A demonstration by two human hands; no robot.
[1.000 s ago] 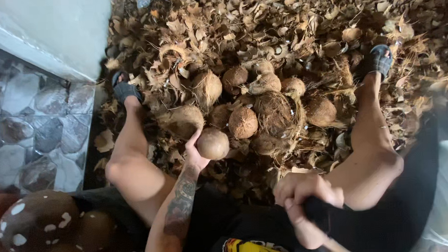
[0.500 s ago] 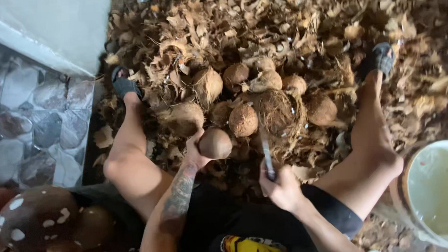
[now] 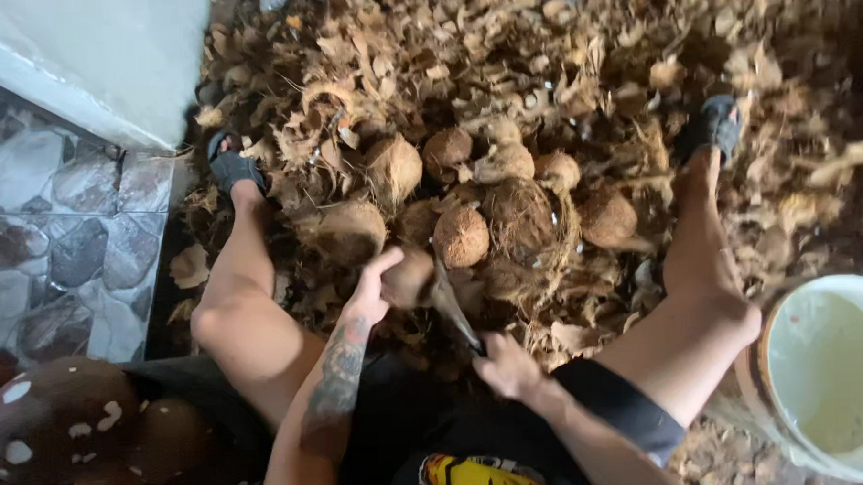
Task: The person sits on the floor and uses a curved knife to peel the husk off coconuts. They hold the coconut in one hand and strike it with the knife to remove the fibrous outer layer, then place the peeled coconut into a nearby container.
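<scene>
- Seen from above, a person sits with legs spread around a pile of coconuts and loose brown husk scraps that cover the ground ahead.
- At the lower right stands a white bucket with a brown band below its rim; it holds a pale, milky liquid filling most of it.
- A shallow nest-like basket of husk fibre sits in the middle of the pile, with husked coconuts just beside it on both sides; what lies inside it cannot be made out.
- The left hand holds a small brown coconut just in front of the knees, between the legs. The thumb points up along its near side and the fingers curl behind it, pressed together.
- The right hand is closed in a fist around the handle of a knife. The blade slants up and to the left and meets the held coconut; motion blur hides the exact point of contact.
- At the lower left lie dark brown rounded shells with white patches, heaped together beside the left thigh.
- Beyond them, a floor of grey irregular stone tiles meets a pale wall at the upper left.
- Each foot wears a dark sandal, resting among the husks.
- A yellow printed patch shows on the black shirt at the bottom edge.
</scene>
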